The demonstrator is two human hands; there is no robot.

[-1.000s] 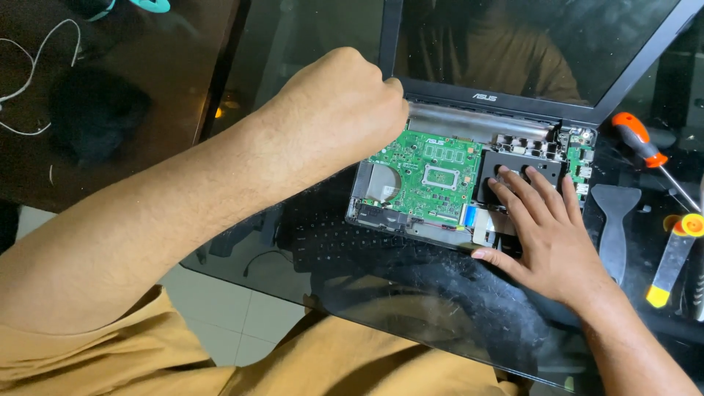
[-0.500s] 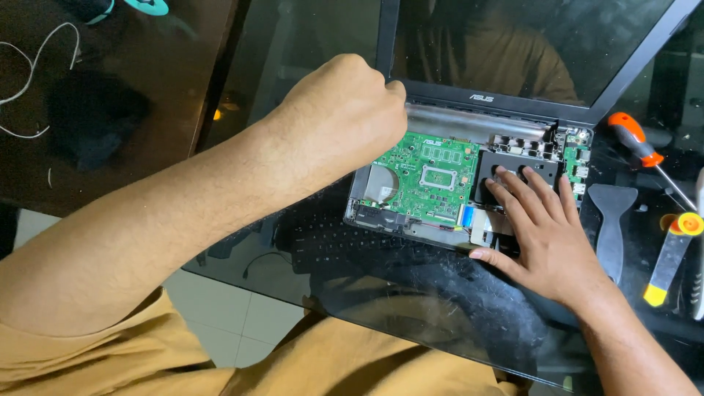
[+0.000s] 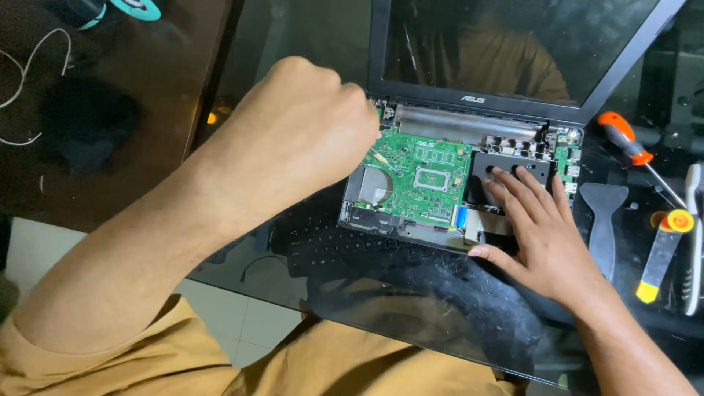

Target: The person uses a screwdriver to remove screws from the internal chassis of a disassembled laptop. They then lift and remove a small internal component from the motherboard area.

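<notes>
An opened black laptop (image 3: pixel 513 110) lies on a dark glass table (image 3: pixel 293 44) with its green circuit board (image 3: pixel 433 176) exposed. My left hand (image 3: pixel 301 132) is a closed fist over the board's upper left corner, by the hinge. A thin tool shaft (image 3: pixel 381 155) pokes out below the fist; its handle is hidden. My right hand (image 3: pixel 539 235) rests flat with fingers spread on a black part (image 3: pixel 506 172) at the right side of the laptop base.
An orange-handled screwdriver (image 3: pixel 623 139), a grey plastic pry tool (image 3: pixel 603 220) and a red-and-yellow tool (image 3: pixel 664 249) lie right of the laptop. A black keyboard panel (image 3: pixel 330 249) sits in front of it. White cable (image 3: pixel 37 66) lies far left.
My left fist has shifted slightly at the board's upper left corner. My right hand stays flat on the black part.
</notes>
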